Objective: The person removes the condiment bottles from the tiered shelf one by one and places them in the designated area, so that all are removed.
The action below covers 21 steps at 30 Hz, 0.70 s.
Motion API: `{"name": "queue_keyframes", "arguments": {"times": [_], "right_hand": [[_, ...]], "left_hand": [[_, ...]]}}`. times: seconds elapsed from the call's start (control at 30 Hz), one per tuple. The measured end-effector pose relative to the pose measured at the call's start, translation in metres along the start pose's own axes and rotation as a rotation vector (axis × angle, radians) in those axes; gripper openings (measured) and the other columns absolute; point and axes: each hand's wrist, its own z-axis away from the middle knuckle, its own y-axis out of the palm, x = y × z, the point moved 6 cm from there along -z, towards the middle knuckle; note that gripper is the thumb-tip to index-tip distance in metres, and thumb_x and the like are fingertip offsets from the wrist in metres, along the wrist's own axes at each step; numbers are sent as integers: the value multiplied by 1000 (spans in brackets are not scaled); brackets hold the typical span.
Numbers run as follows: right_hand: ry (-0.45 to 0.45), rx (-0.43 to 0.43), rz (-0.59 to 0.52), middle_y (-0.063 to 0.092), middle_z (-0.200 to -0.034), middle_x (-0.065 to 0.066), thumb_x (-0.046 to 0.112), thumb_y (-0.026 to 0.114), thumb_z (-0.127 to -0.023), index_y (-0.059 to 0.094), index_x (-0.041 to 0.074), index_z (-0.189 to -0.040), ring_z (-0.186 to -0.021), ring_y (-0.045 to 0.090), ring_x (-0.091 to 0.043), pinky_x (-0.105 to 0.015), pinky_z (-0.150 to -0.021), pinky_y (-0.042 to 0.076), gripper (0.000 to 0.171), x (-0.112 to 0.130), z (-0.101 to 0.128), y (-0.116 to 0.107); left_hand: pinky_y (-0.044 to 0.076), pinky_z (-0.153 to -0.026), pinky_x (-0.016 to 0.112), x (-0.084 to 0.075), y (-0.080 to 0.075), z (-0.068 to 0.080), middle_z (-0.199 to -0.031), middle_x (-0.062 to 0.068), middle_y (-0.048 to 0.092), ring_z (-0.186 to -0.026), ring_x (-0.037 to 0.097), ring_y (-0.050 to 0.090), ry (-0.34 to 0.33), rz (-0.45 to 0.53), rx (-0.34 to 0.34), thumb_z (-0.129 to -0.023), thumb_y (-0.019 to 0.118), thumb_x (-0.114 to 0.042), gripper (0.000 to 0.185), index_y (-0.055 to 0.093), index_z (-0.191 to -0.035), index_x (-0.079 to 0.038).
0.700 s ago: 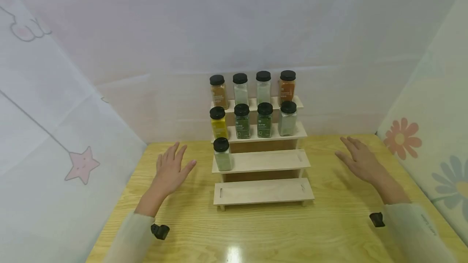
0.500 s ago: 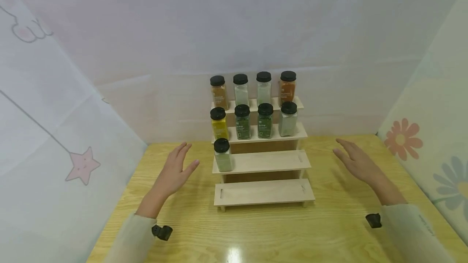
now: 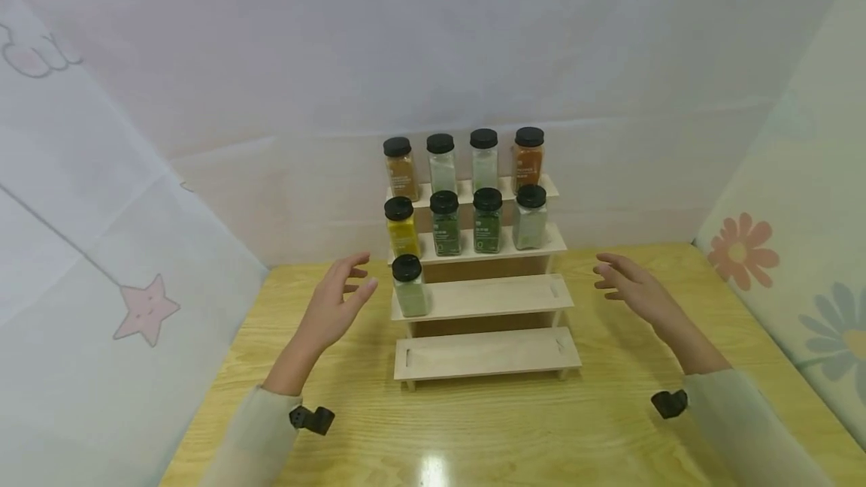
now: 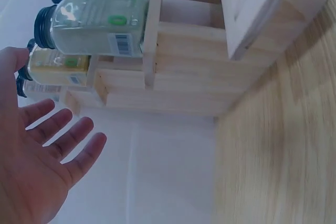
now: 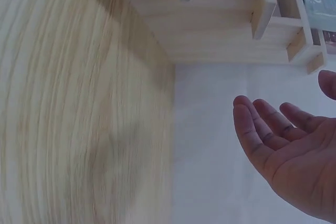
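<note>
While both hands hover on either side of it, the stepped wooden rack (image 3: 483, 299) stands near the back middle of the wooden table (image 3: 473, 427), against the white cloth backdrop (image 3: 433, 58). The thing nearest a hand is the pale green jar (image 3: 409, 288), upright alone at the left end of the rack's third step down. The left hand (image 3: 338, 305) floats just beside this jar, not touching it, palm turned toward the rack, fingers spread and slightly bent, holding nothing; the left wrist view shows the open palm (image 4: 31, 171) with the jar (image 4: 94, 24) above it. The right hand (image 3: 636, 293) hangs near the rack's right end, apart from it, fingers loosely extended and empty, as the right wrist view (image 5: 286, 150) also shows. On the step above stand a yellow jar (image 3: 401, 228), two dark green jars (image 3: 445, 224) and a grey-green jar (image 3: 530, 218); the top step carries four more jars (image 3: 463, 160). The lowest step (image 3: 487, 352) bears nothing.
</note>
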Motion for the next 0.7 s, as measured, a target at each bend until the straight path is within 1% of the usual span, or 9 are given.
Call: {"name": "queue_keyframes", "arguments": {"times": [0.13,0.3,0.37,0.43,0.53,0.6,0.7], "right_hand": [[13,12,-81,41,-152,-28,49,41,-108,24,5,-159,-129,52,-46,-60,-105,43,70,4,-4,6],[33,30,-203,42,-151,-25,49,48,-106,32,4,-156,-127,55,-42,-51,-104,48,69,6,-12,14],[38,45,-230,42,-151,-27,47,49,-106,32,3,-155,-128,53,-45,-49,-104,49,69,7,-15,18],[39,56,-236,41,-150,-28,45,49,-106,32,2,-155,-129,51,-47,-48,-103,50,67,8,-16,21],[34,69,-255,41,-148,-31,42,47,-108,31,1,-155,-128,50,-49,-46,-101,51,65,9,-17,26],[32,76,-267,40,-148,-30,40,47,-108,31,0,-155,-125,53,-45,-42,-99,52,64,10,-18,29],[39,80,-286,41,-148,-30,37,48,-108,31,-2,-154,-118,57,-35,-34,-94,54,62,12,-18,33]], "left_hand": [[52,-95,54,-10,2,-4,-146,11,50,-123,33,57,44,60,-13,-105,58,-30,51,45,-151,-15],[53,-95,54,-16,8,-9,-146,12,50,-122,32,57,54,102,-8,-102,63,-29,54,45,-151,-15],[52,-95,56,-17,11,-12,-146,12,50,-122,32,57,54,123,-4,-100,66,-29,57,45,-151,-16],[53,-94,57,-19,14,-13,-145,13,51,-122,34,57,58,138,3,-100,67,-29,59,44,-151,-14],[53,-94,55,-20,18,-15,-144,11,51,-122,37,57,56,151,13,-99,69,-28,60,44,-151,-13],[53,-93,55,-21,20,-15,-144,11,51,-122,40,57,61,159,17,-98,69,-26,61,44,-151,-13],[53,-93,57,-22,22,-15,-145,11,51,-122,38,57,68,172,20,-97,70,-23,62,43,-152,-15]]}}
